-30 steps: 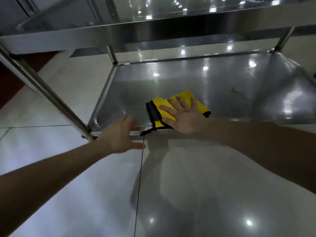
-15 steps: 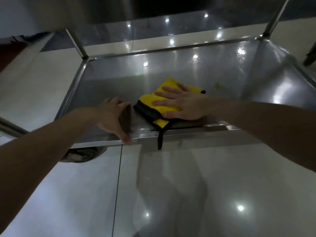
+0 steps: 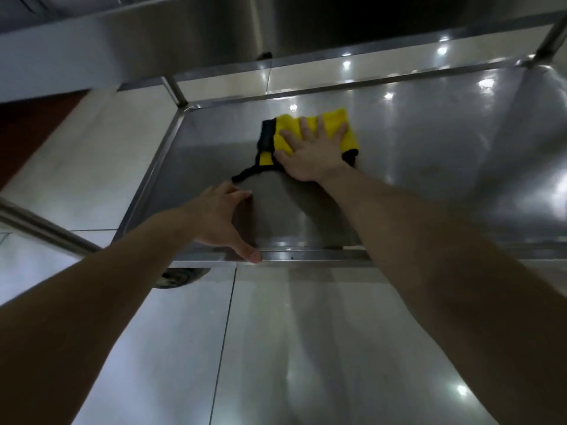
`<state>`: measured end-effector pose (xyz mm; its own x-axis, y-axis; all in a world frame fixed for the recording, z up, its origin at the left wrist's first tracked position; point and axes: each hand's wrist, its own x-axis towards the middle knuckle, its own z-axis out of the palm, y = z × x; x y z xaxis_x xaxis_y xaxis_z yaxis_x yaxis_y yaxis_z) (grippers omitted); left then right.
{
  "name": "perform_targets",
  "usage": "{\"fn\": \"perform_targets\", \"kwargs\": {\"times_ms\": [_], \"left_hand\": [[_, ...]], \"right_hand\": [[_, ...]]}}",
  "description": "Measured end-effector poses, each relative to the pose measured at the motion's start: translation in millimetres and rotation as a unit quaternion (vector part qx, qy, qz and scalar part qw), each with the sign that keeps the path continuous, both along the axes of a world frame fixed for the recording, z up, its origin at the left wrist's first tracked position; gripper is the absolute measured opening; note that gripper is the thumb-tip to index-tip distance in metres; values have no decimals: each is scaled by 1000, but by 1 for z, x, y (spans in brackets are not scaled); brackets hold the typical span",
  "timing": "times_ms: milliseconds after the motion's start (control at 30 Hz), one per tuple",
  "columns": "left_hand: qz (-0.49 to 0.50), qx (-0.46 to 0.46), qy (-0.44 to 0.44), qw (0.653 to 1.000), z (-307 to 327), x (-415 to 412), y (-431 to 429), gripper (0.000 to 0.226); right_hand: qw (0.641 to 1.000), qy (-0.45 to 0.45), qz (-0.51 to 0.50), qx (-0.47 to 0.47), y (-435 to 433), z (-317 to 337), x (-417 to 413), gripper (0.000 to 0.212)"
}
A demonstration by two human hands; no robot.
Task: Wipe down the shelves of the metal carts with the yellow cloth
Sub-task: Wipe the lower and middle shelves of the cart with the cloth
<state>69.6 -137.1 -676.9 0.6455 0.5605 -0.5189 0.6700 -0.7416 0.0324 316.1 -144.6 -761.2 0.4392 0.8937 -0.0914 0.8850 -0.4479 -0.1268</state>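
The yellow cloth (image 3: 329,125), edged in black with a black strap trailing toward me, lies flat on the bottom shelf (image 3: 445,167) of the metal cart, left of the shelf's middle. My right hand (image 3: 310,151) presses flat on the cloth with its fingers spread and straight. My left hand (image 3: 222,219) rests on the shelf's near left part, fingers straight on the steel and thumb on the front rim (image 3: 306,256). The hand covers part of the cloth.
The cart's upper shelf (image 3: 153,47) overhangs close above. Upright posts stand at the back left (image 3: 175,90) and back right (image 3: 549,41) corners, and a slanted tube (image 3: 46,228) crosses at left. A caster wheel (image 3: 175,277) sits under the front left corner. Glossy floor tiles lie around the cart.
My right hand has slid the cloth away from the front rim toward the back of the shelf. My left hand stays planted at the near left edge. The view has dipped lower.
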Motion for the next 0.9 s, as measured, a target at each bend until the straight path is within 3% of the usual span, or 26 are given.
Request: {"fn": "perform_targets", "kwargs": {"times_ms": [133, 233, 367, 500, 667, 767, 900], "left_hand": [[11, 0, 1, 1000, 1, 3, 0, 168], [15, 12, 7, 1000, 0, 3, 0, 174], [33, 1, 26, 999, -1, 5, 3, 181], [17, 11, 1, 1000, 2, 47, -20, 170], [-73, 3, -18, 997, -4, 116, -85, 174], [-97, 21, -10, 995, -5, 125, -93, 171], [-96, 31, -10, 995, -3, 118, -93, 171]], "right_hand": [[989, 7, 151, 4, -10, -3, -22, 72], [985, 10, 172, -6, -40, -1, 11, 74], [1000, 18, 12, -4, -111, 0, 102, 80], [985, 22, -170, -18, -196, -2, 191, 84], [977, 22, -210, -38, -219, 4, 197, 81], [984, 15, -176, -29, -213, 6, 156, 75], [999, -9, 18, -29, -221, 4, 74, 69]]}}
